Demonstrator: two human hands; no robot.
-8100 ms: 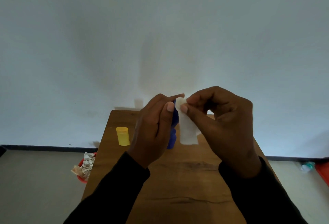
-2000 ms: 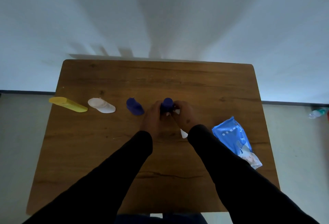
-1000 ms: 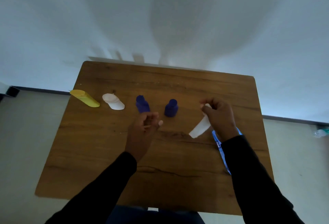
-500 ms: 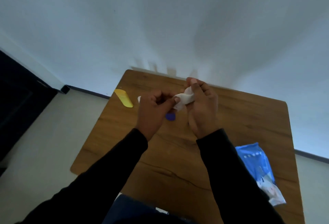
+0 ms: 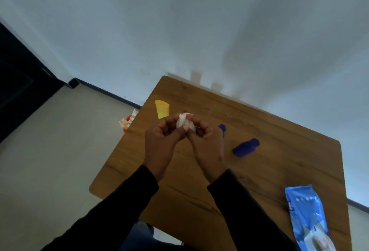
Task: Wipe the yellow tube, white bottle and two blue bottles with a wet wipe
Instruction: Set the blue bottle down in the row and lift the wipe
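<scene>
Head view: you've got the wet wipe point(image 5: 184, 123) bunched between both hands, left hand point(image 5: 159, 143) and right hand point(image 5: 207, 145) pinching it together above the wooden table point(image 5: 279, 167). It's soft, limp and damp, so I'd keep gripping the wad itself. The yellow tube point(image 5: 162, 108) stands near the far left corner, smooth plastic. Two blue bottles point(image 5: 246, 147) sit right of your hands, likely light and slick; the white bottle is hidden.

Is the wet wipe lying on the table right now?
No, the wet wipe is bunched between the left hand and right hand, raised above the table.
</scene>
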